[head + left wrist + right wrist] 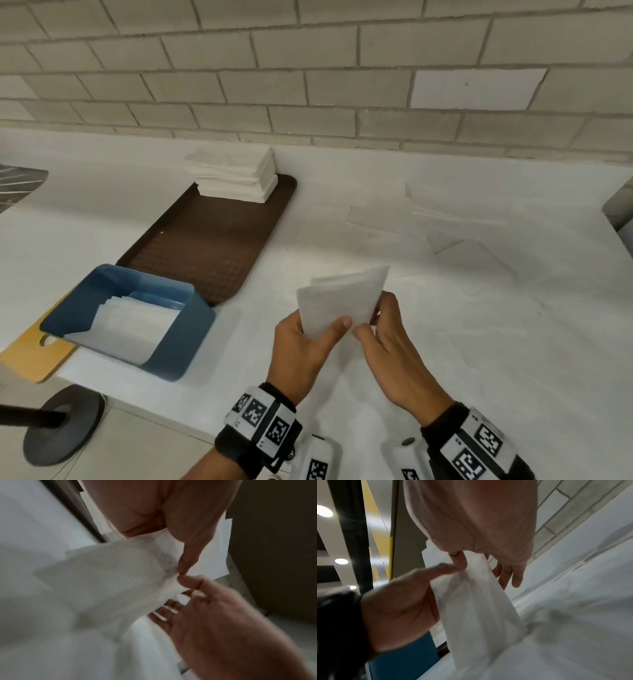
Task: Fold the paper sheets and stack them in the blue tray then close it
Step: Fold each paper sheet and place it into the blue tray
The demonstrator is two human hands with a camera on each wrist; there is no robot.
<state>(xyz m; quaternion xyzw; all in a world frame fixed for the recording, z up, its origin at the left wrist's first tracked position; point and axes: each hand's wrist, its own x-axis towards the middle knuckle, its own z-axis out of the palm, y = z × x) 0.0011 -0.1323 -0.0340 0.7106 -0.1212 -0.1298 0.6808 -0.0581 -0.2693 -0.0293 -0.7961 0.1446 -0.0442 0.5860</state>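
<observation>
A folded white paper sheet [339, 301] is held above the white table, in front of me. My left hand [337, 325] grips its lower left edge, thumb on the near face and fingers behind. My right hand [371, 322] pinches the lower right corner. The left wrist view shows both thumbs meeting on the paper sheet [111, 581]. In the right wrist view the paper sheet [476, 608] hangs between the two hands. The blue tray [191, 329] stands open to the left, with folded sheets [130, 318] lying inside it.
A flat yellow board [34, 356] lies under the blue tray at the table's left edge. Behind it a brown tray [212, 240] carries a stack of white napkins [236, 174]. Loose unfolded sheets [445, 219] lie at the right. A brick wall runs along the back.
</observation>
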